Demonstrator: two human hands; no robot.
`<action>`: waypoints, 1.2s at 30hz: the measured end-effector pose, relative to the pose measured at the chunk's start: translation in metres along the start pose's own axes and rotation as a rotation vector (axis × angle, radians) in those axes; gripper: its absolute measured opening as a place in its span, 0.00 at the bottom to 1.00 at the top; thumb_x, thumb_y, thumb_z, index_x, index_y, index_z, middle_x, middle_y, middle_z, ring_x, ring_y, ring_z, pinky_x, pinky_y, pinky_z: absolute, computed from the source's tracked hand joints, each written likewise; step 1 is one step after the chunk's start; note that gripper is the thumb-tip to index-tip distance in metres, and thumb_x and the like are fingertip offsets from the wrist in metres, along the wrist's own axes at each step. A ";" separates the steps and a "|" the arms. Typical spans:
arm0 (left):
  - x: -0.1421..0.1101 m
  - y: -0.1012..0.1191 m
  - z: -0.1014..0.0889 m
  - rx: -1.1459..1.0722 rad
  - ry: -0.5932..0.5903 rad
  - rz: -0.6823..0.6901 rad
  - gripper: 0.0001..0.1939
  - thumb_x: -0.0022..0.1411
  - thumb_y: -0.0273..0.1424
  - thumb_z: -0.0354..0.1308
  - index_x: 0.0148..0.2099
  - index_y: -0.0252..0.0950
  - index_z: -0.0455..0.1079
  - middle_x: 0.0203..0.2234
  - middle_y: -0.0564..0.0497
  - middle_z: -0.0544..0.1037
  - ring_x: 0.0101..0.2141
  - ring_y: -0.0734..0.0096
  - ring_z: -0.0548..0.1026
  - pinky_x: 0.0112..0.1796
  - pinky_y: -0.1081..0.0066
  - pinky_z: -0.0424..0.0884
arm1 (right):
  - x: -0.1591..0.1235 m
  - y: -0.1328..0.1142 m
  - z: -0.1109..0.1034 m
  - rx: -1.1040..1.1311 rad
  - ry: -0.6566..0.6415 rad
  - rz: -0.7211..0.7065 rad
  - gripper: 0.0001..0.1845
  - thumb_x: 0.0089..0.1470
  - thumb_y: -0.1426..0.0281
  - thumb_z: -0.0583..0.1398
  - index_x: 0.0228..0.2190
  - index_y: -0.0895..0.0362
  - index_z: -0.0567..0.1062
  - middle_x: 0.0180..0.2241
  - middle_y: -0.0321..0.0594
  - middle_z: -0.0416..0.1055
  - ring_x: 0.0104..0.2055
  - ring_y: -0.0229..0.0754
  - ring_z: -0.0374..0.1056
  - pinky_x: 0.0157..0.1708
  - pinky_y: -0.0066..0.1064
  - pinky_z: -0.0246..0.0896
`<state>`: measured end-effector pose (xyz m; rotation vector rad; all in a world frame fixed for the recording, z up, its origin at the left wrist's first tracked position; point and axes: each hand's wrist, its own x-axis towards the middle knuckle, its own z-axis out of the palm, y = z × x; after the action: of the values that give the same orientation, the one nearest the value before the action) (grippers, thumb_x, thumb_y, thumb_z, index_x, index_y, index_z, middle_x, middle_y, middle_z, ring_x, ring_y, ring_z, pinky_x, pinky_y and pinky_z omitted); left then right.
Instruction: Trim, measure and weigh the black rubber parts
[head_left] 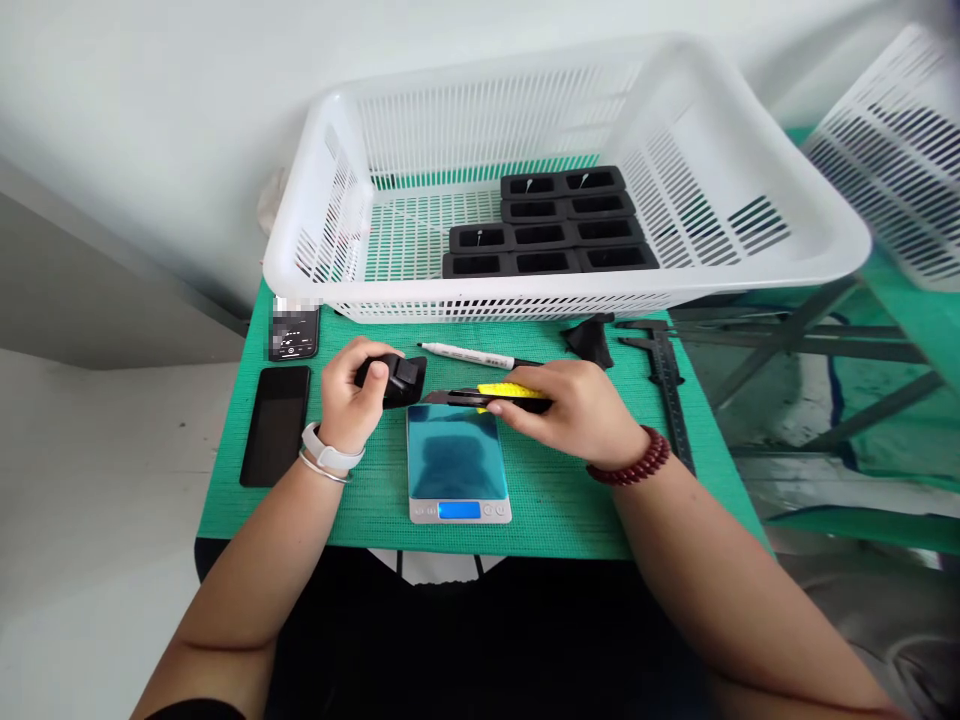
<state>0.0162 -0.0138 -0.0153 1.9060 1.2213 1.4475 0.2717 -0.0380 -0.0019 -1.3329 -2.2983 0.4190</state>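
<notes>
My left hand (351, 393) is closed around a black moulded part (405, 378), its thumb pressed on top. In my right hand (574, 408) is a box cutter (457, 398) with its blade out, pointing left toward the black part. Something yellow (506, 391) shows beside the cutter, partly hidden by my fingers. Blade and part are close together; whether they touch I cannot tell. Below them lies a digital scale (457, 455) with a shiny blue platform and a lit display. Behind the cutter rests a white marker (469, 355).
A large white plastic basket (540, 292) at the back holds several black rectangular trays (544, 235). A caliper (667, 400) and a black scrap (591, 342) lie right. Two phones, one dark (275, 425) and one lit (294, 332), lie left on the green table mat (570, 515).
</notes>
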 end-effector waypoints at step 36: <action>0.000 0.008 -0.001 -0.023 -0.172 0.090 0.29 0.66 0.53 0.41 0.35 0.37 0.75 0.29 0.46 0.78 0.32 0.66 0.74 0.34 0.65 0.70 | -0.003 -0.009 0.000 -0.006 0.053 0.005 0.28 0.58 0.48 0.51 0.25 0.57 0.76 0.19 0.39 0.69 0.22 0.37 0.61 0.24 0.30 0.46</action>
<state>0.0179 -0.0184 -0.0089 2.0459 1.0481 1.3048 0.2663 -0.0445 0.0012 -1.3369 -2.2544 0.3744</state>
